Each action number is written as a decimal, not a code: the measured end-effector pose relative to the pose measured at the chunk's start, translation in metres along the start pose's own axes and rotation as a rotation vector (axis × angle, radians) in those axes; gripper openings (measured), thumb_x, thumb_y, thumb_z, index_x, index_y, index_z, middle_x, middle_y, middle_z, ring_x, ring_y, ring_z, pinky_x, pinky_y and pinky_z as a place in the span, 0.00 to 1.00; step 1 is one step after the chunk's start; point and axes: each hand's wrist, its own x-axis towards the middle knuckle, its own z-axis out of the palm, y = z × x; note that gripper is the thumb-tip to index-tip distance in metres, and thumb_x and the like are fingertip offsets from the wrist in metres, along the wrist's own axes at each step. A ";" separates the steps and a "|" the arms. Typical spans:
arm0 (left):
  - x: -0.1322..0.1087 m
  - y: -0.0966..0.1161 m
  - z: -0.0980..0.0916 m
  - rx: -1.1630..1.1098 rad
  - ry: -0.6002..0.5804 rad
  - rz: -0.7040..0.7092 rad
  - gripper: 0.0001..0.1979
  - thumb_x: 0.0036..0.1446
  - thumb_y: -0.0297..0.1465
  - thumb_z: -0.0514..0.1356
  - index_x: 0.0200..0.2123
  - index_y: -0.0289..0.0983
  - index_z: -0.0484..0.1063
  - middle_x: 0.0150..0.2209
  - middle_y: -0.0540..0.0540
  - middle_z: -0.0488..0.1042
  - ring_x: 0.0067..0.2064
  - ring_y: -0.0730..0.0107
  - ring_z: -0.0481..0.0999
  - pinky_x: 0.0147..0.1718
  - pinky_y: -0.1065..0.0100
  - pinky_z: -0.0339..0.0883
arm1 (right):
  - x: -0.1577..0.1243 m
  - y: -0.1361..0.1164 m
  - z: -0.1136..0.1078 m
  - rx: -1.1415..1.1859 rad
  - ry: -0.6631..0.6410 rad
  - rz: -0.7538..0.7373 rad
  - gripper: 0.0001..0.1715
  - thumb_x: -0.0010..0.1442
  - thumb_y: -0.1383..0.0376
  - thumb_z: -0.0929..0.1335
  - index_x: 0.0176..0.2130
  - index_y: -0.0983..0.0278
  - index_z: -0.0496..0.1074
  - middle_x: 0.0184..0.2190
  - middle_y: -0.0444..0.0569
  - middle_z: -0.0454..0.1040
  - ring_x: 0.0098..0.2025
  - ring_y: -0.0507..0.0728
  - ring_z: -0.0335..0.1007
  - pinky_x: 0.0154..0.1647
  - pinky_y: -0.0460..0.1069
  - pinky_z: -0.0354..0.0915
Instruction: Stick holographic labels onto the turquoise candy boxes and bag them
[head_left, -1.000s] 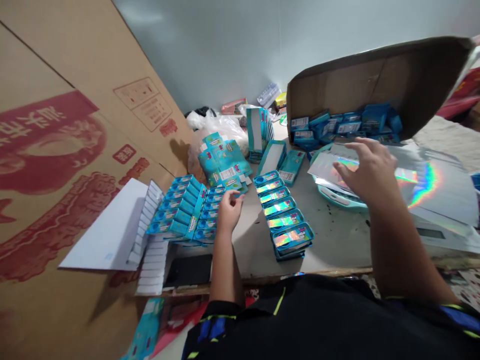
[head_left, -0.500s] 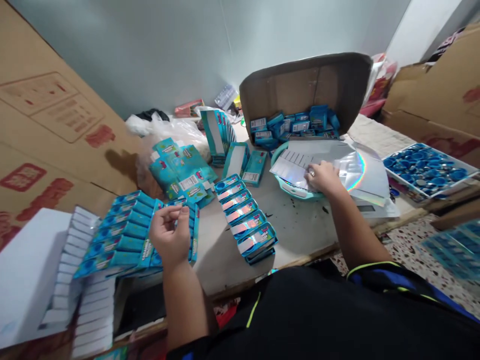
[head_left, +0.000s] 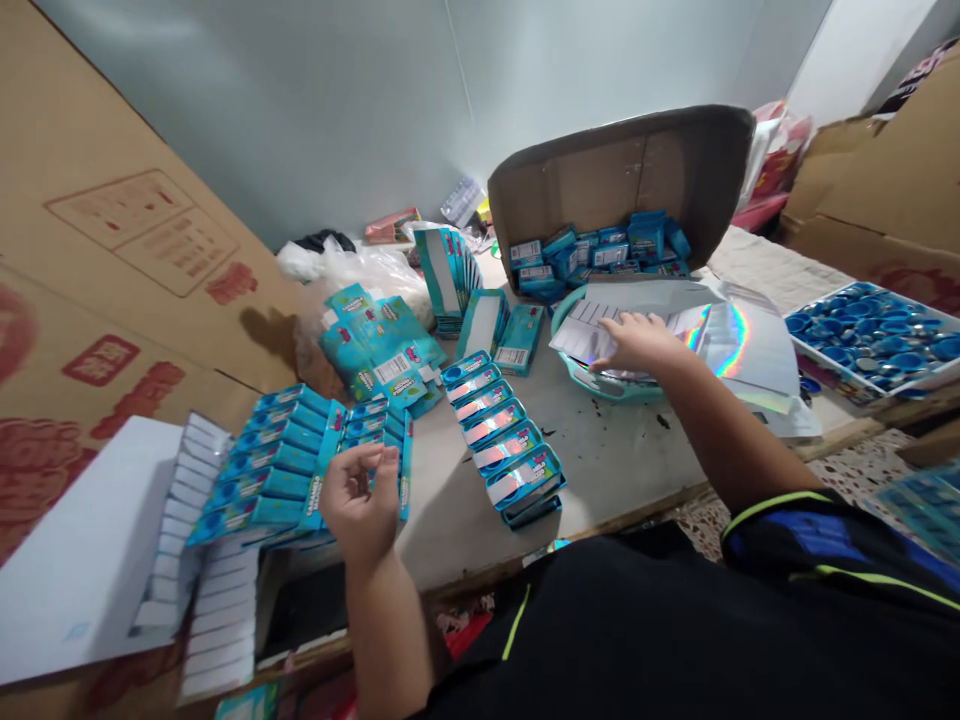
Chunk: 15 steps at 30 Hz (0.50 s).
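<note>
A grey bench (head_left: 600, 450) stands against a pale wall (head_left: 247, 100). Mid-bench, the right hand (head_left: 634, 342), fingers flat and open, rests on holographic sheets (head_left: 739, 340) in a teal basin (head_left: 600, 388). Near the front edge, the left hand (head_left: 360, 495) curls just above blue boxes (head_left: 281, 460); any pinched item cannot be made out.

Black short-sleeved sports shirt (head_left: 622, 640), neon yellow-green piping (head_left: 877, 578), blue sleeve panel (head_left: 810, 535), bare left hand (head_left: 360, 495), bare right hand (head_left: 634, 340)
</note>
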 end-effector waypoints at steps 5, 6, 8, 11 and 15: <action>-0.005 -0.022 -0.015 0.024 0.025 -0.096 0.15 0.48 0.40 0.69 0.34 0.36 0.74 0.24 0.53 0.72 0.24 0.72 0.70 0.26 0.70 0.65 | -0.045 0.038 -0.001 0.116 0.149 0.032 0.40 0.64 0.42 0.66 0.67 0.58 0.66 0.62 0.62 0.71 0.62 0.72 0.66 0.62 0.66 0.60; -0.004 -0.026 -0.017 0.021 0.043 -0.122 0.16 0.47 0.41 0.69 0.33 0.36 0.73 0.23 0.52 0.72 0.24 0.72 0.70 0.25 0.70 0.65 | -0.052 0.049 0.001 0.136 0.200 0.116 0.41 0.65 0.41 0.65 0.67 0.60 0.66 0.61 0.64 0.71 0.62 0.73 0.66 0.60 0.66 0.61; -0.004 -0.031 -0.019 0.017 0.081 -0.166 0.16 0.46 0.41 0.69 0.32 0.37 0.73 0.23 0.52 0.72 0.23 0.70 0.71 0.25 0.68 0.65 | -0.061 0.071 0.008 0.146 0.239 0.326 0.43 0.64 0.41 0.66 0.66 0.65 0.65 0.58 0.70 0.72 0.60 0.76 0.67 0.56 0.67 0.61; -0.005 -0.028 -0.017 -0.003 0.096 -0.190 0.13 0.46 0.39 0.69 0.32 0.40 0.73 0.22 0.53 0.72 0.23 0.67 0.71 0.26 0.65 0.66 | -0.067 0.089 0.021 0.138 0.214 0.490 0.44 0.61 0.44 0.68 0.65 0.69 0.64 0.57 0.73 0.71 0.59 0.78 0.66 0.56 0.69 0.59; -0.007 -0.014 -0.009 -0.023 0.064 -0.177 0.12 0.46 0.38 0.68 0.33 0.42 0.73 0.21 0.55 0.71 0.22 0.66 0.72 0.25 0.63 0.68 | -0.070 0.088 0.035 0.182 0.288 0.533 0.39 0.61 0.49 0.67 0.64 0.67 0.64 0.57 0.70 0.70 0.60 0.78 0.64 0.57 0.69 0.60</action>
